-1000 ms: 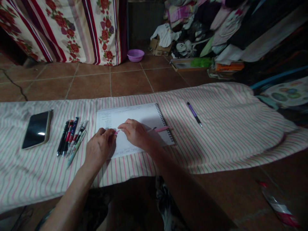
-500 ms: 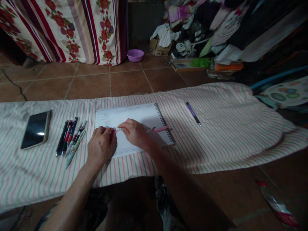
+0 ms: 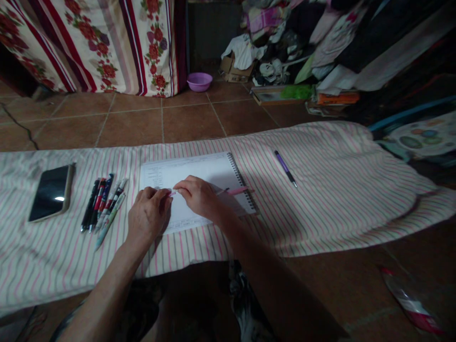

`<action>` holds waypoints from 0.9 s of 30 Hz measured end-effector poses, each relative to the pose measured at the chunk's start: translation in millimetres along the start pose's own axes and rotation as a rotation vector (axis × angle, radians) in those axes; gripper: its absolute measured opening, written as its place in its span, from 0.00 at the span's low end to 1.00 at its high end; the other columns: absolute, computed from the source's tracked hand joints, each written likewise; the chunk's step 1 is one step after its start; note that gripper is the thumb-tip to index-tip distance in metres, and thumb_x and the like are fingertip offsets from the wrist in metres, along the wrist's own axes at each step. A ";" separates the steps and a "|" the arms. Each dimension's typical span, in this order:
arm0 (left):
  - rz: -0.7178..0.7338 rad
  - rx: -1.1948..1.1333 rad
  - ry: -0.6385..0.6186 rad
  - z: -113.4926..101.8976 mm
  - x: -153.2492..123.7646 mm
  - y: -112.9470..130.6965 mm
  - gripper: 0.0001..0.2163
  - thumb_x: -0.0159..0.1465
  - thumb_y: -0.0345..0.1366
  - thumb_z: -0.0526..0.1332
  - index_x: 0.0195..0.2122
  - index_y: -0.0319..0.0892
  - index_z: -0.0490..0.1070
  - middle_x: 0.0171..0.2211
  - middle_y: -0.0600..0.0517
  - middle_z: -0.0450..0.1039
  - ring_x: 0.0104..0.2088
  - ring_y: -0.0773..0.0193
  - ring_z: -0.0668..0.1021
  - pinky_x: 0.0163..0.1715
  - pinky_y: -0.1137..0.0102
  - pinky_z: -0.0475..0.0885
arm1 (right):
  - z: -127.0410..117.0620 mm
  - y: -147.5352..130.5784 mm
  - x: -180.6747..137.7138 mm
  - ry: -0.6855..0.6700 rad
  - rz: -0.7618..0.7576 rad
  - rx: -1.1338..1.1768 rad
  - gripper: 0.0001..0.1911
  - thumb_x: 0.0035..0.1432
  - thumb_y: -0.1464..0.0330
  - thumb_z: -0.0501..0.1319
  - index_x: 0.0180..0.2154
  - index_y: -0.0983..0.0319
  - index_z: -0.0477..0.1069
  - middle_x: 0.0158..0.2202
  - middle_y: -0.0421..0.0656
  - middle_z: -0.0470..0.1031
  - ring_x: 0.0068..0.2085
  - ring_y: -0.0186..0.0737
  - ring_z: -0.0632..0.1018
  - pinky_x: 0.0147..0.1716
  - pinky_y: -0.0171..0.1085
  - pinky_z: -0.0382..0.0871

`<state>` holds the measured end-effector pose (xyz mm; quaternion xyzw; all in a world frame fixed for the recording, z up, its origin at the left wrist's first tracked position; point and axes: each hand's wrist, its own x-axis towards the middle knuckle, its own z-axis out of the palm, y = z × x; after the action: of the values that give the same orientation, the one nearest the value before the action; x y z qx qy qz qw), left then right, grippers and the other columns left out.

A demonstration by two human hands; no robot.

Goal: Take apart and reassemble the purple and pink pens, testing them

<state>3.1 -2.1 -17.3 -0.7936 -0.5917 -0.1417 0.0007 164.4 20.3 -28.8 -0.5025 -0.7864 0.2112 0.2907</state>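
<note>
Over a spiral notebook [image 3: 192, 166], my left hand [image 3: 147, 213] and my right hand [image 3: 197, 194] meet fingertip to fingertip. Between them is a small pink pen part [image 3: 173, 194], pinched from both sides; its ends are hidden by the fingers. Just beyond my right wrist, a pink pen barrel [image 3: 238, 191] lies across the notebook's wire binding. A thin dark-tipped piece like a refill [image 3: 223, 191] lies beside it, partly behind my right hand. Left of my left hand, several pens [image 3: 103, 204] rest side by side on the striped cloth [image 3: 320, 199].
A purple pen [image 3: 285, 168] lies on the cloth right of the notebook. At the far left is a phone [image 3: 52, 192]. Past the cloth stand a purple basin [image 3: 199, 81] and a cardboard box [image 3: 237, 71] on the tiled floor. A bottle [image 3: 409, 301] lies at lower right.
Both hands stay almost in place with the pink part between them. The whole view has shifted very slightly; nothing else has visibly moved.
</note>
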 end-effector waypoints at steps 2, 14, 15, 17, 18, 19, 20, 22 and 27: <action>-0.011 0.008 -0.013 -1.0 0.1 1.2 0.14 0.63 0.43 0.51 0.43 0.45 0.73 0.34 0.47 0.69 0.36 0.57 0.72 0.33 0.67 0.67 | -0.2 -0.3 0.0 0.001 -0.001 -0.003 0.11 0.59 0.74 0.54 0.38 0.64 0.74 0.34 0.45 0.74 0.38 0.35 0.72 0.40 0.34 0.63; -0.029 0.031 -0.014 0.9 2.7 5.6 0.13 0.63 0.41 0.51 0.41 0.45 0.73 0.34 0.49 0.71 0.36 0.59 0.73 0.28 0.69 0.64 | 0.3 1.3 0.2 0.011 -0.001 0.003 0.10 0.58 0.74 0.54 0.38 0.63 0.74 0.34 0.44 0.74 0.38 0.35 0.72 0.40 0.34 0.63; -0.029 0.025 -0.011 1.8 2.8 5.4 0.12 0.63 0.40 0.51 0.41 0.45 0.72 0.34 0.49 0.71 0.36 0.59 0.73 0.29 0.69 0.64 | -0.4 0.9 0.2 0.008 0.002 0.003 0.10 0.58 0.74 0.54 0.38 0.64 0.74 0.34 0.44 0.74 0.38 0.35 0.72 0.40 0.34 0.63; -0.041 0.007 0.001 3.9 3.1 4.5 0.12 0.63 0.40 0.52 0.41 0.43 0.71 0.34 0.49 0.71 0.36 0.58 0.73 0.30 0.69 0.64 | -1.6 0.2 0.3 0.001 0.008 0.008 0.11 0.59 0.74 0.54 0.38 0.63 0.74 0.34 0.44 0.74 0.38 0.35 0.72 0.40 0.34 0.63; -0.052 -0.001 0.007 4.9 3.3 4.0 0.12 0.63 0.40 0.52 0.41 0.42 0.71 0.33 0.49 0.71 0.36 0.58 0.73 0.31 0.68 0.65 | -2.0 -0.1 0.3 -0.001 0.011 0.011 0.10 0.59 0.74 0.54 0.38 0.63 0.74 0.34 0.44 0.74 0.38 0.35 0.72 0.40 0.33 0.63; -0.061 -0.007 0.009 5.9 3.4 3.4 0.12 0.63 0.41 0.52 0.41 0.42 0.71 0.33 0.49 0.71 0.36 0.58 0.73 0.31 0.68 0.65 | -2.4 -0.3 0.3 -0.001 0.015 0.013 0.10 0.59 0.74 0.54 0.38 0.63 0.74 0.34 0.44 0.74 0.38 0.34 0.73 0.40 0.33 0.63; -0.067 -0.011 0.010 6.7 3.4 2.9 0.12 0.63 0.41 0.53 0.40 0.42 0.71 0.33 0.49 0.71 0.35 0.58 0.73 0.31 0.68 0.65 | -2.6 -0.5 0.2 -0.001 0.016 0.015 0.10 0.59 0.74 0.54 0.38 0.63 0.74 0.35 0.44 0.74 0.38 0.34 0.73 0.40 0.33 0.63; -0.059 -0.016 0.015 7.6 3.5 2.2 0.12 0.62 0.42 0.53 0.38 0.42 0.71 0.32 0.49 0.71 0.35 0.58 0.73 0.31 0.68 0.65 | -2.7 -0.6 -0.1 0.001 0.023 0.016 0.10 0.59 0.74 0.54 0.38 0.63 0.74 0.35 0.44 0.74 0.38 0.34 0.73 0.40 0.33 0.63; -0.012 -0.035 0.039 7.5 3.0 2.7 0.13 0.63 0.41 0.52 0.40 0.42 0.72 0.34 0.48 0.71 0.37 0.57 0.72 0.34 0.67 0.66 | -2.5 0.5 -1.0 0.005 0.016 0.017 0.10 0.58 0.74 0.55 0.38 0.63 0.74 0.34 0.44 0.74 0.38 0.34 0.72 0.40 0.33 0.63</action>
<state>8.1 1.1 -23.3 -0.7869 -0.5938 -0.1676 -0.0025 166.8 19.7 -27.4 -0.5067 -0.7799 0.2186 0.2953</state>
